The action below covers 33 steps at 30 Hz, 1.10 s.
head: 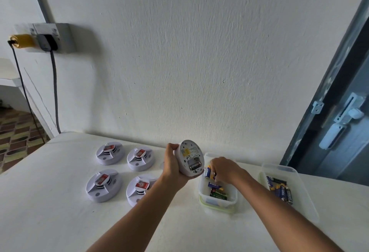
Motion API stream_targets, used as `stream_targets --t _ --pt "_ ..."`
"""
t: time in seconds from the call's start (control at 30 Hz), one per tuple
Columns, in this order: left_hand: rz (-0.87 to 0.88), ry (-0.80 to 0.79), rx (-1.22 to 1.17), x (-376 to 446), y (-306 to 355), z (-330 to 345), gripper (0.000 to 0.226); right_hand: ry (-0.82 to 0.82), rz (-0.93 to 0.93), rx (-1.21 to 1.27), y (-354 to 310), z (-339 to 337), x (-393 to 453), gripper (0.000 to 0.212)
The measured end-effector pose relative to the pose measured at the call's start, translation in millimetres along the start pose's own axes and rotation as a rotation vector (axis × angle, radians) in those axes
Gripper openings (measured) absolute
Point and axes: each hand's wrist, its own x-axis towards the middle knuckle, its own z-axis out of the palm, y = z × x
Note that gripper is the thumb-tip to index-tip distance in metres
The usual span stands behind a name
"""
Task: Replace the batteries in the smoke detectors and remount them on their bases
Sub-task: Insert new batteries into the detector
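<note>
My left hand (pixel 173 167) grips a white smoke detector (pixel 190 157) held above the table with its back toward me. One black battery sits in its open compartment. My right hand (pixel 222 169) reaches into a clear plastic container (pixel 217 201) of batteries and pinches a blue and yellow battery (pixel 208 172). Several more blue, yellow and green batteries lie in that container. Several white smoke detectors (pixel 103 185) with red stickers lie on the white table at the left.
A second clear container (pixel 295 182) at the right holds several dark blue batteries. The white wall rises right behind the table. A wall socket (pixel 53 37) with plugs and hanging cables is at upper left. A dark door frame with a latch (pixel 339 120) stands at the right.
</note>
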Motion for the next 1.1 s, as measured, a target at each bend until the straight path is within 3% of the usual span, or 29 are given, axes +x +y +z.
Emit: stream_targets --t 0.07,0.3,0.4,0.47,0.57,0.63,0.7,0.9,1.0,1.1 --pt "0.002 0.004 -0.002 -2 2 1 0.050 -0.014 -0.012 0.013 1 -2 -1 0.026" --pt "0.010 0.009 -0.013 -3 7 2 0.045 -0.107 0.033 0.049 0 -11 0 0.009" --pt "0.013 0.005 -0.009 -4 7 3 0.045 -0.049 0.034 0.019 -1 -6 -4 0.031" --pt "0.016 0.007 -0.012 -4 7 3 0.046 -0.029 0.028 0.018 -2 -3 -7 0.034" --pt "0.020 0.006 -0.009 -3 8 1 0.048 0.047 0.015 0.072 -2 -7 -10 0.004" --pt "0.023 0.005 -0.017 -2 9 0 0.047 0.109 0.038 0.327 0 -12 -10 0.017" --pt "0.025 0.003 -0.030 -2 9 -1 0.046 0.132 0.031 0.679 1 -19 -14 0.017" --pt "0.027 0.011 -0.024 1 10 -3 0.049 -0.034 0.004 1.480 -5 -32 -34 0.017" --pt "0.027 0.009 -0.017 2 9 -4 0.050 -0.115 -0.032 1.715 -9 -33 -40 0.021" --pt "0.026 -0.001 -0.004 1 9 -4 0.053 -0.077 -0.035 1.815 -17 -32 -44 0.019"
